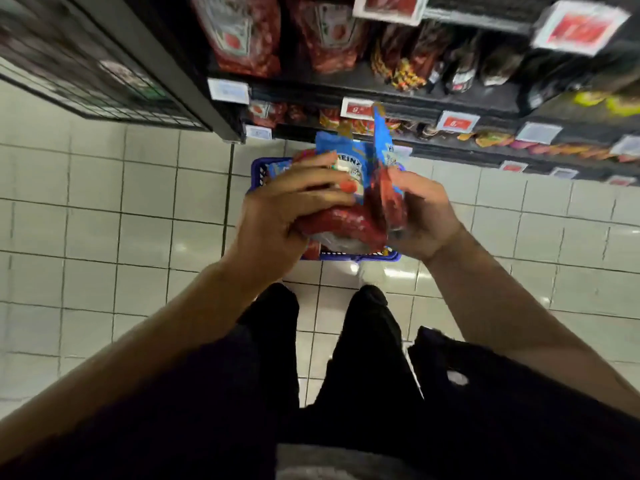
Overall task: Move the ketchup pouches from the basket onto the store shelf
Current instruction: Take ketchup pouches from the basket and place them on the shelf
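Left hand [277, 216] grips a stack of ketchup pouches [346, 202] from the side; right hand [420, 216] pinches another pouch on edge, both above the basket [256, 171]. Risk: slick, blurred pouches fan apart and slide out, dropping back down. Store shelf [381, 88] already holds red pouches. Basket on the floor is mostly hidden; contents unclear.

Basket [258, 173] on floor [104, 209] at frame centre, below shelf [381, 95] across upper right. Ketchup pouches [349, 188] above basket, between left hand [277, 216] and right hand [424, 216]. Legs at bottom centre.
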